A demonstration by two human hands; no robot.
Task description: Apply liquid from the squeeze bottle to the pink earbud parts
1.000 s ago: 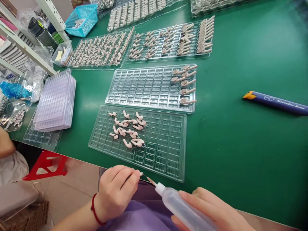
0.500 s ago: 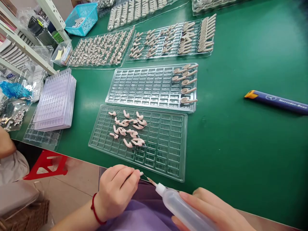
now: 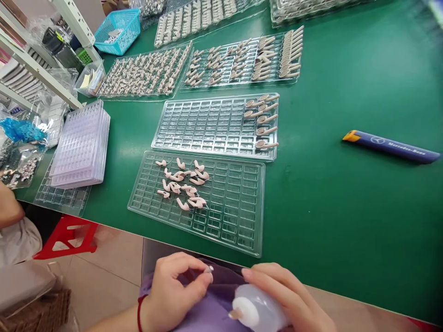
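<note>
Between the thumb and forefinger of my left hand (image 3: 178, 288) is a small pale earphone part (image 3: 209, 270), mostly covered by the fingertips. My right hand (image 3: 287, 295) is wrapped round a translucent squeeze bottle (image 3: 268, 306). Its white cap and thin nozzle (image 3: 236, 314) point down and toward me, apart from the left hand. Beyond both hands lies a clear compartment tray (image 3: 238, 203), with several pinkish earphone shells (image 3: 183, 204) loose on its left half, thin wires sticking out of some.
Behind it, another clear tray (image 3: 200, 124) carries several beige stemmed pieces (image 3: 266, 131) at its right end. Fuller trays (image 3: 145, 71) stand farther back. Stacked trays (image 3: 78, 143) sit left, a blue basket (image 3: 117, 32) at the back, a dark blue box cutter (image 3: 391, 146) right. Someone's arm (image 3: 10, 207) shows at left.
The bottle's nozzle has come away from the left-hand piece and swung down toward me. My left hand has turned and shifted slightly right, still pinching the piece.
</note>
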